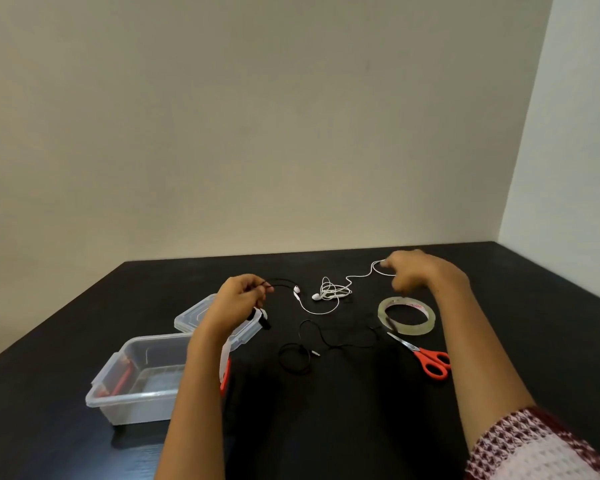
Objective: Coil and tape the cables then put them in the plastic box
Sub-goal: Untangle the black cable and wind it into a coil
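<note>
Over the table (534,323), left hand (240,301) grips black cable (280,280) trailing rightward; right hand (420,271) blurred, grasp unclear.

Soft, even room light, right wall (575,116) brighter; faint shadows; right hand (418,271) motion-blurred; wide-angle bending at edges.

Plastic box (118,407) is set at the left of the worktop (326,427), with its lid (191,317) laid just behind it. Tangled earphone cable (331,291) is placed at centre back. Looped cable (326,344) is spread before it, one end held in the left hand (243,299) above the lid. Tape roll (406,315) is laid to the right, scissors (426,358) just before it. Right hand (420,271) is seen behind the tape roll, at the far end of the tangled earphone cable.
</note>
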